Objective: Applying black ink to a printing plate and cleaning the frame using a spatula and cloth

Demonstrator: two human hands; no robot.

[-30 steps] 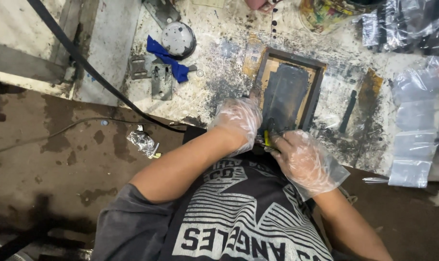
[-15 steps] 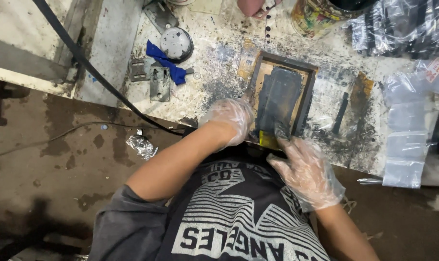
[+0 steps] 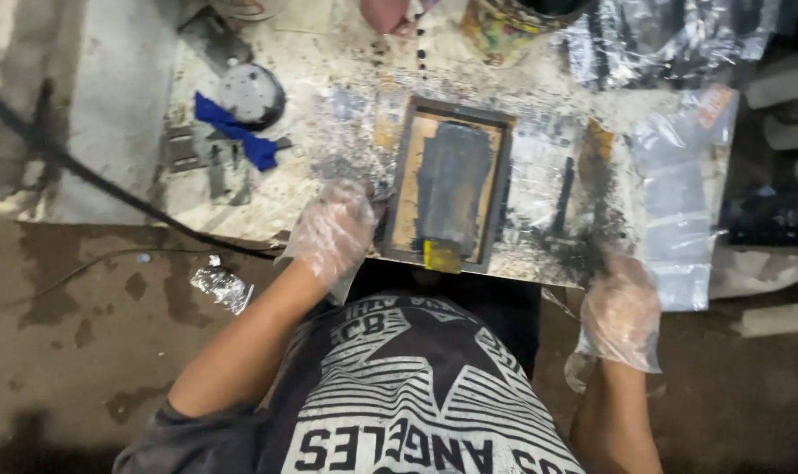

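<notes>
The small printing frame is lying flat near the front edge of the ink-spattered worktop, its mesh smeared dark grey, a yellow tab sitting at its near edge. The left hand, in a thin clear glove, is pressing against the frame's left side, grip closing on that rail. The right hand, gloved too, is hanging off the worktop's front edge, fingers loosely curled, holding nothing. A clear plastic bag is lying just right of it. A blue rag is sitting far left.
</notes>
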